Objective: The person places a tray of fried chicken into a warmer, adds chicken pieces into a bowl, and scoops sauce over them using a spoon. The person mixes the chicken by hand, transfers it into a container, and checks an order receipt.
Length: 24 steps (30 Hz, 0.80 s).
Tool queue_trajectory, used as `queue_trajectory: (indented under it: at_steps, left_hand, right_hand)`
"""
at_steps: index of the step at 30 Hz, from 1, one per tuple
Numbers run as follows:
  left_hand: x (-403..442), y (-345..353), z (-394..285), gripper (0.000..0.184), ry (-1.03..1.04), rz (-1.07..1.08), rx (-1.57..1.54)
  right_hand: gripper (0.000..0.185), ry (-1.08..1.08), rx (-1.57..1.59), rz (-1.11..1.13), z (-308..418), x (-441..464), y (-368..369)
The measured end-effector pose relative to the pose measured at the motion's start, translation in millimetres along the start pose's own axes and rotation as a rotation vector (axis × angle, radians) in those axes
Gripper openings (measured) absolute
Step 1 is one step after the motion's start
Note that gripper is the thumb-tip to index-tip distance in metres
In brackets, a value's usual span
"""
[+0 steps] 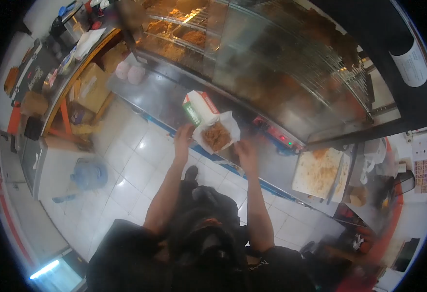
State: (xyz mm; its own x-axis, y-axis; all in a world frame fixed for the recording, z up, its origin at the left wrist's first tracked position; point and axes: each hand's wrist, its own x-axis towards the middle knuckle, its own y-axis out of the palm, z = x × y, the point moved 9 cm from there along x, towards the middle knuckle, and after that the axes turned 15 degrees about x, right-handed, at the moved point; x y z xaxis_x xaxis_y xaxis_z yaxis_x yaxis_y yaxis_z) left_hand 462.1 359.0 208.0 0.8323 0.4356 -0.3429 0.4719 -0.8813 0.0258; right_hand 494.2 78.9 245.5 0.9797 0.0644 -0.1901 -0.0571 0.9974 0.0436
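Note:
An open cardboard takeaway box [205,110], white with green and red printing, lies tilted on the steel counter in front of me. White paper [232,125] lines its lower half, around brown, fried-looking food [217,136]. My left hand [184,137] is at the left edge of the box, its fingers bent against the side. On the other side, my right hand [245,151] has its fingertips at the lower right corner of the box and paper. Both hands look closed on these edges, though blur hides the exact finger contact.
Behind the box stands a glass-fronted warming cabinet [267,63] with food trays. A crumb-covered white tray [315,171] is to the right. Two pinkish round objects [135,74] sit at the counter's left end. A blue water jug [89,174] stands on the tiled floor.

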Motion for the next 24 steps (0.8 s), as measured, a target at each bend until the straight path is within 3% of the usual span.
queue_trajectory:
  at_steps: [5,7,11,13,15,16,17,18,19,20,21,22,24]
  left_hand:
    - [16.8,6.3,-12.5,0.059,-0.068,0.129,0.166]
    - [23.4,18.9,-10.4,0.064,0.02,0.345,0.489]
    - [21.8,32.7,4.0,0.065,0.159,0.463,0.348]
    - [-2.3,21.0,-15.8,0.057,-0.189,0.337,0.274]
    - [6.2,15.8,11.7,0.05,-0.195,0.392,0.09]
    - [4.2,2.6,10.7,0.051,0.18,0.457,0.485]
    - [-14.8,11.4,-24.9,0.052,0.581,0.461,0.864]
    - [-26.8,8.9,-22.8,0.056,0.449,0.449,0.987]
    - [-34.3,20.3,-5.1,0.046,0.079,0.611,0.4]
    - [-45.4,30.1,11.1,0.038,-0.319,0.591,-0.177]
    - [-60.1,39.6,-2.7,0.034,-0.008,0.677,0.186]
    - [-79.8,51.5,-1.8,0.033,-0.183,0.713,0.044]
    - [-127.7,83.1,-79.5,0.034,0.624,0.809,0.679]
  right_hand:
    - [0.039,0.055,0.159,-0.156,0.7,-16.3,19.8]
    - [0.041,-0.011,0.179,-0.142,-6.9,-13.5,28.3]
    - [0.049,0.047,0.03,-0.185,-56.2,-8.8,25.4]
    - [0.053,0.027,0.065,-0.138,-72.2,-13.4,31.1]
    - [0.05,0.044,0.136,-0.108,-59.9,-31.4,32.6]
    - [0.044,-0.056,0.184,-0.135,-8.8,-51.5,35.1]
    - [0.039,0.049,0.13,-0.093,-25.4,-56.1,31.5]
    - [0.038,0.054,0.258,-0.058,-34.0,-65.1,25.6]
    - [0.039,0.153,0.39,-0.096,-29.7,-81.6,19.7]
    - [0.038,0.177,0.458,-0.095,-25.7,-94.7,10.8]
    - [0.042,0.173,0.541,-0.128,-24.1,-108.7,-1.3]
    - [0.041,0.257,0.589,-0.182,-29.9,-122.4,-13.0]
    - [0.039,0.212,0.727,-0.256,-21.1,-150.7,-37.3]
